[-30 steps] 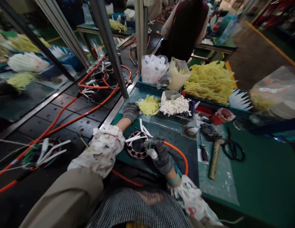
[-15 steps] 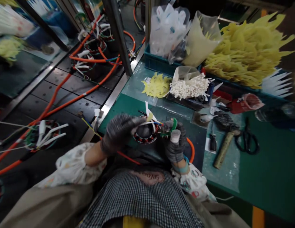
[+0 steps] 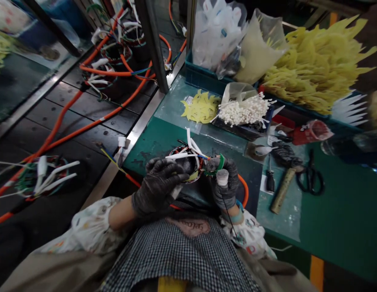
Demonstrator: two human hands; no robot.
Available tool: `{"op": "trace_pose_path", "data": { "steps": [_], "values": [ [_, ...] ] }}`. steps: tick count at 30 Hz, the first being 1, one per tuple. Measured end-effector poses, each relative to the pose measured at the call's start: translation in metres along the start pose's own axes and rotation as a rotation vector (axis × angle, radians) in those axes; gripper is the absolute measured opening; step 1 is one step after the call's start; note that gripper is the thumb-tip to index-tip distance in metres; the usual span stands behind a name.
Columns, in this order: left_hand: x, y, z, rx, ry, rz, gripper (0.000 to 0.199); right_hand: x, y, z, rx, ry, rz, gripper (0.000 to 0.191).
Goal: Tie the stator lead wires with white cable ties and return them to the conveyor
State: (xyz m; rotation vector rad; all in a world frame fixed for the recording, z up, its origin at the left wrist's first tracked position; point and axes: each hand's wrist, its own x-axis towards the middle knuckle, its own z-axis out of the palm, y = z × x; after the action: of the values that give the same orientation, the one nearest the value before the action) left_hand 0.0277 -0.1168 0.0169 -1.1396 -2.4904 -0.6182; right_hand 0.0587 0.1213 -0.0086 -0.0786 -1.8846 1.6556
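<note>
A round wound coil part (image 3: 188, 162) with white sleeves and coloured wires lies at the table's near edge. My left hand (image 3: 159, 184), in a dark grey glove, is at its left side with the fingers pressed together; a pale flat piece shows under them. A yellow slip (image 3: 193, 176) sits at the coil's near rim. My right hand (image 3: 226, 182), gloved too, is closed at the coil's right side, with a green band on a finger and a white spool (image 3: 222, 177) in the palm. A dark thread hangs from the spool over the wrist.
Yellow slips (image 3: 200, 106) and a box of white-tipped sticks (image 3: 245, 107) lie beyond the coil. To the right are a rod-like tool (image 3: 282, 190), a small screwdriver (image 3: 270, 180) and black scissors (image 3: 310, 176). More coils (image 3: 47, 174) with orange cables stand on the left conveyor.
My left hand has come down and toward me, from above the coil to its near left side. The yellow slip now shows at the near rim. The view has shifted slightly.
</note>
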Motion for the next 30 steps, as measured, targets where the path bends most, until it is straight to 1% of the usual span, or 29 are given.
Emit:
{"op": "trace_pose_path", "data": {
  "steps": [2, 4, 6, 8, 10, 11, 12, 13, 14, 16, 17, 18, 19, 20, 21, 22, 23, 24, 26, 28, 30],
  "values": [
    [-0.006, 0.001, 0.003, 0.102, 0.041, -0.005, 0.03, 0.001, -0.008, -0.002, -0.02, -0.117, -0.048, 0.033],
    [-0.012, -0.003, 0.009, 0.199, 0.077, 0.059, 0.031, 0.004, -0.017, 0.0, -0.085, -0.27, -0.161, 0.028],
    [-0.017, -0.012, 0.013, 0.224, 0.096, 0.168, 0.028, 0.005, -0.023, 0.006, -0.24, -0.414, -0.309, 0.027],
    [-0.02, -0.024, 0.013, 0.176, 0.115, 0.265, 0.023, 0.004, -0.026, 0.015, -0.453, -0.521, -0.435, 0.029],
    [-0.02, -0.036, 0.009, 0.068, 0.134, 0.33, 0.021, 0.0, -0.026, 0.025, -0.64, -0.566, -0.507, 0.033],
    [-0.019, -0.041, 0.005, -0.007, 0.142, 0.349, 0.019, -0.003, -0.025, 0.029, -0.708, -0.562, -0.537, 0.034],
    [-0.017, -0.044, 0.001, -0.087, 0.155, 0.336, 0.018, -0.006, -0.023, 0.033, -0.763, -0.55, -0.562, 0.034],
    [-0.014, -0.047, -0.002, -0.168, 0.188, 0.276, 0.016, -0.008, -0.022, 0.035, -0.811, -0.537, -0.577, 0.033],
    [-0.01, -0.05, -0.005, -0.253, 0.235, 0.175, 0.015, -0.01, -0.021, 0.037, -0.852, -0.536, -0.578, 0.031],
    [0.002, -0.055, -0.009, -0.425, 0.321, -0.088, 0.016, -0.012, -0.019, 0.038, -0.904, -0.565, -0.55, 0.031],
    [0.01, -0.058, -0.009, -0.515, 0.326, -0.213, 0.021, -0.012, -0.018, 0.037, -0.912, -0.584, -0.532, 0.031],
    [0.019, -0.062, -0.008, -0.614, 0.285, -0.312, 0.034, -0.012, -0.017, 0.037, -0.912, -0.597, -0.519, 0.032],
    [0.029, -0.066, -0.006, -0.718, 0.196, -0.383, 0.052, -0.012, -0.017, 0.036, -0.909, -0.604, -0.512, 0.032],
    [0.038, -0.07, -0.002, -0.825, 0.074, -0.426, 0.067, -0.012, -0.016, 0.035, -0.91, -0.604, -0.513, 0.032],
    [0.047, -0.073, 0.002, -0.929, -0.043, -0.45, 0.078, -0.012, -0.017, 0.035, -0.919, -0.597, -0.514, 0.032],
    [0.054, -0.075, 0.005, -1.018, -0.142, -0.462, 0.085, -0.013, -0.017, 0.035, -0.932, -0.586, -0.517, 0.032],
    [0.06, -0.076, 0.009, -1.082, -0.2, -0.461, 0.089, -0.013, -0.018, 0.035, -0.943, -0.572, -0.517, 0.033],
    [0.065, -0.076, 0.011, -1.12, -0.211, -0.457, 0.09, -0.014, -0.019, 0.036, -0.954, -0.554, -0.516, 0.035],
    [0.068, -0.073, 0.013, -1.138, -0.154, -0.458, 0.089, -0.016, -0.02, 0.039, -0.985, -0.518, -0.513, 0.036],
    [0.067, -0.072, 0.012, -1.128, -0.112, -0.473, 0.086, -0.016, -0.021, 0.043, -1.026, -0.502, -0.52, 0.035],
    [0.062, -0.072, 0.009, -1.109, -0.118, -0.49, 0.082, -0.015, -0.022, 0.044, -1.049, -0.514, -0.507, 0.035]
  ]
}}
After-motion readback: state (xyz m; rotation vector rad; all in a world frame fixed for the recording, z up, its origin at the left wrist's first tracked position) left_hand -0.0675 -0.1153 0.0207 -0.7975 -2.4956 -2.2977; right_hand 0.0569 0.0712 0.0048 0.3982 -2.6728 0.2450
